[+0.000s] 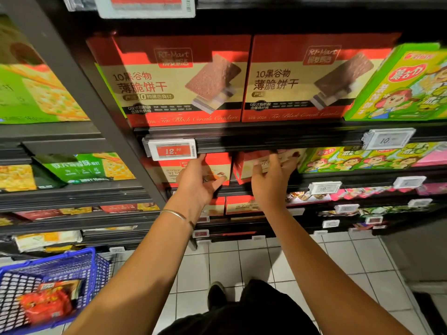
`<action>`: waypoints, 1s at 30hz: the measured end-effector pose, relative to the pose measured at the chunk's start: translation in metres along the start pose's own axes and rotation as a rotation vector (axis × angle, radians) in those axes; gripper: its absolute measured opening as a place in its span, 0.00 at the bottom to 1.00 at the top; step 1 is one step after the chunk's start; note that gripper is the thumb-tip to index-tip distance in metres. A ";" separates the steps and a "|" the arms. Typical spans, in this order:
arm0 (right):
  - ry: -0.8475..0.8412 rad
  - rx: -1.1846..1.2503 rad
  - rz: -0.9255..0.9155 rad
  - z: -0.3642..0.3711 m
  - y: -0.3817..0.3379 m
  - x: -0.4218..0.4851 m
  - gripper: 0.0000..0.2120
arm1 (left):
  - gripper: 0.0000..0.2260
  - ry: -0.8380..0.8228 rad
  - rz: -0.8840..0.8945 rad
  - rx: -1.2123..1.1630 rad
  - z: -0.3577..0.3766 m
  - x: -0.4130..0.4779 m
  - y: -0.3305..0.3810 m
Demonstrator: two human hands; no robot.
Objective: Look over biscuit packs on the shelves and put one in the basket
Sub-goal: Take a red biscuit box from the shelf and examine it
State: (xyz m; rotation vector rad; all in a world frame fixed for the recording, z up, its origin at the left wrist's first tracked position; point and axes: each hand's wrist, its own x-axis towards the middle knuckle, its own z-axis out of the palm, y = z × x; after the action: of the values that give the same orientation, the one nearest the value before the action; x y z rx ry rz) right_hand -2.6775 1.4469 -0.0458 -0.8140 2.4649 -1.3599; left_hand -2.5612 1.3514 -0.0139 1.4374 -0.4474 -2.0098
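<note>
1. The left hand [198, 182] lies open against the front of a red biscuit box [217, 165] on the second shelf. Its fingers run straight up the face and the thumb is spread aside, and it grips nothing
2. The right hand [271, 182] spreads straight fingers over the neighbouring red box [244, 170], which leans out of line with its row; no finger shows curled round it
3. The shelf lip [278, 141] overhangs both boxes just above the fingertips, and a 12.80 price tag [170, 151] hangs just beside the left fingers
4. Green cartoon packs [350, 160] crowd the leaning box's right side, and a dark upright post [79, 93] bounds the bay on the left
5. The blue basket [63, 262] sits low at the left, well apart from both hands, with a red packet [46, 305] inside
6. Tiled floor [266, 262] lies open beneath the arms
</note>
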 end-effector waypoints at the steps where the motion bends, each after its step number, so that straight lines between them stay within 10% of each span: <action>1: -0.005 0.069 0.034 0.000 -0.002 0.001 0.08 | 0.15 0.007 -0.005 -0.008 0.002 0.001 -0.001; 9: 0.271 0.700 0.426 -0.001 -0.022 0.016 0.28 | 0.09 -0.021 -0.014 0.050 0.011 0.004 -0.003; 14: 0.034 0.798 0.876 -0.011 -0.020 0.037 0.36 | 0.08 -0.057 -0.078 0.082 0.011 0.003 0.002; 30: -0.022 1.208 0.996 -0.003 -0.032 0.040 0.25 | 0.09 -0.073 -0.090 -0.044 0.016 0.007 0.009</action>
State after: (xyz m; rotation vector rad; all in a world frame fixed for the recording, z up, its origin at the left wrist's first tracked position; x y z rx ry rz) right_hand -2.7002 1.4131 -0.0141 0.5761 1.1544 -1.8181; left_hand -2.5749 1.3386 -0.0083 1.3837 -0.3729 -2.1354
